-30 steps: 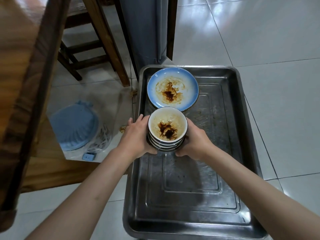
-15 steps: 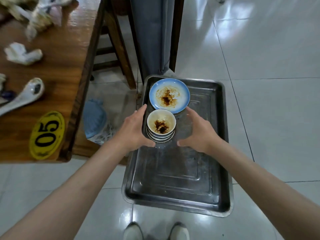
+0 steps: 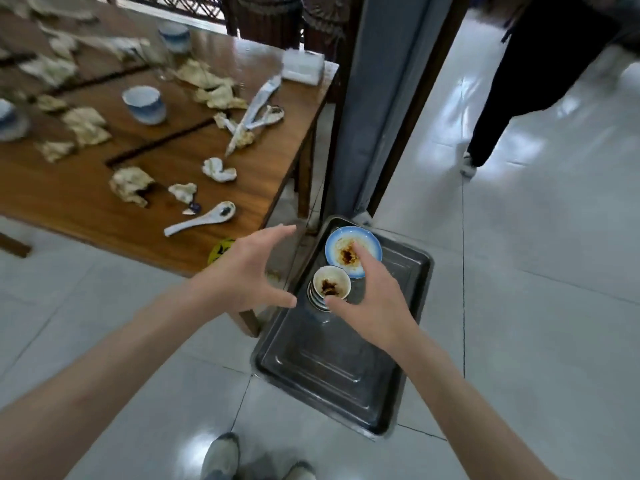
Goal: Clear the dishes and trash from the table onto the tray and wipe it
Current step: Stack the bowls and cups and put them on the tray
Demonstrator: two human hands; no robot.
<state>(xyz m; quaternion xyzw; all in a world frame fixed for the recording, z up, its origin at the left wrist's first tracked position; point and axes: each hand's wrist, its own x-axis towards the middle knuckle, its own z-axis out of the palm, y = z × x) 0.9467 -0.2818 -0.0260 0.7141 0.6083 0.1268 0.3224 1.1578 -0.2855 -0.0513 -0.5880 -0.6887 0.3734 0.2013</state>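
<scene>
Both hands are hovering with fingers spread and gripping nothing: the left hand (image 3: 247,271) is hanging over the gap between table (image 3: 270,161) and tray (image 3: 332,375), the right hand (image 3: 372,303) over the tray's near half. A stack of bowls (image 3: 329,289) is sitting by the tray's left edge, just beside a blue plate (image 3: 353,249) at its far left corner. A spoon (image 3: 201,220), a cup (image 3: 145,103) and crumpled napkins (image 3: 133,185) are lying on the table, the spoon near its front edge.
</scene>
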